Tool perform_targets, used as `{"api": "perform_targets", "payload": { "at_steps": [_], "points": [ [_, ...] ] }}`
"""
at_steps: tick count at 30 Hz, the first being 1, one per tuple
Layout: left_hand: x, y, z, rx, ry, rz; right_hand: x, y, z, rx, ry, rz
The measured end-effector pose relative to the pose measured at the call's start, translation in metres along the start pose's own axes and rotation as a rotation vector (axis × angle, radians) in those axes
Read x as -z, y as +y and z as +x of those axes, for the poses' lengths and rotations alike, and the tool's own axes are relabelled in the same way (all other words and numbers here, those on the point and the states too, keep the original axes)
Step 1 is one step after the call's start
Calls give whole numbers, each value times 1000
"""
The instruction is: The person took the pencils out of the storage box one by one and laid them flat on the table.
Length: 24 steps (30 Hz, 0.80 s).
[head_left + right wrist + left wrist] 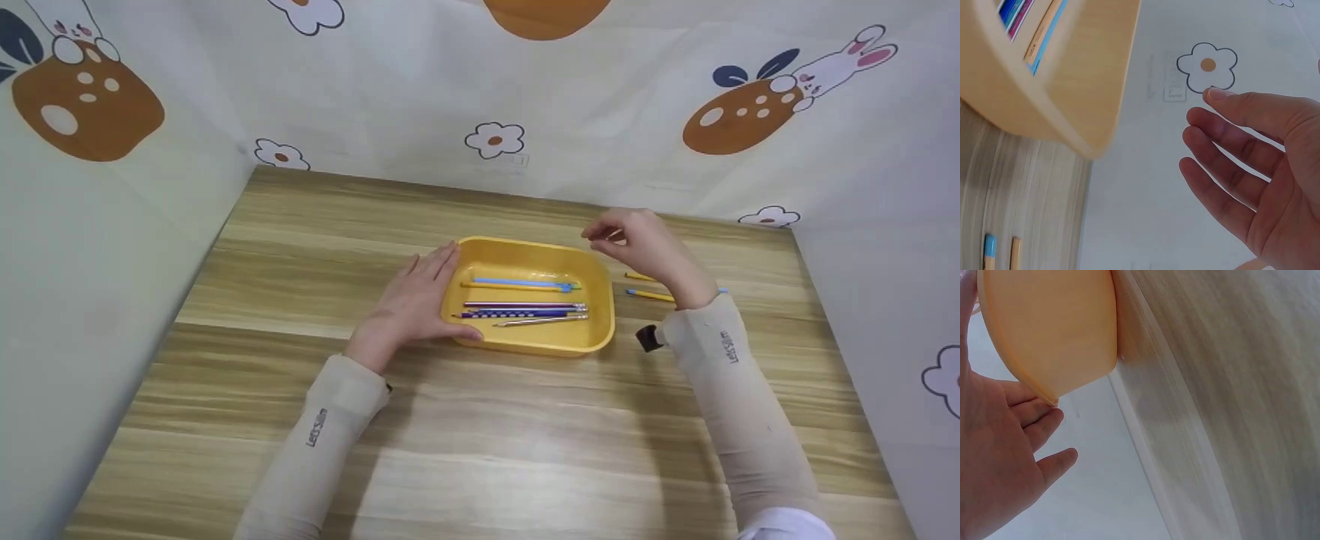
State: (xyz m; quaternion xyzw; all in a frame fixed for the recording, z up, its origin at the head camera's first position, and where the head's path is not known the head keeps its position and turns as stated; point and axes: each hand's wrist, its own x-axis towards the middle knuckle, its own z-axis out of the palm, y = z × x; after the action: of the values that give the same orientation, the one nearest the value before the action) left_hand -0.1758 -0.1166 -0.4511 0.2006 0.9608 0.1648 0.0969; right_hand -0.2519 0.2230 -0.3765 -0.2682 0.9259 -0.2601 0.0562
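At the left end of the yellow tray (525, 261), the left hand (412, 304) is laid spread, its nearly straight fingers rested against wall and rim. Near the far right corner, the right hand (649, 244) is held empty, fingers loosely bent. Inside the tray, pencils (525, 304) are laid lengthwise: blue and yellow farther, purple, patterned blue and silvery nearer.
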Motion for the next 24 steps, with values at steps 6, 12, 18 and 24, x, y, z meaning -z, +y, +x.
{"api": "perform_targets", "payload": {
  "at_steps": [6,12,18,24],
  "points": [
    [-1,-1,0,3,2,-3,-5,-10,9,15,-16,4],
    [-1,-1,0,-1,9,-18,-11,-19,19,38,-16,5],
    [0,0,0,-15,4,14,-19,-25,27,69,-5,8],
    [0,0,0,-6,-2,-1,-28,-30,36,79,-16,22]
  ]
}}
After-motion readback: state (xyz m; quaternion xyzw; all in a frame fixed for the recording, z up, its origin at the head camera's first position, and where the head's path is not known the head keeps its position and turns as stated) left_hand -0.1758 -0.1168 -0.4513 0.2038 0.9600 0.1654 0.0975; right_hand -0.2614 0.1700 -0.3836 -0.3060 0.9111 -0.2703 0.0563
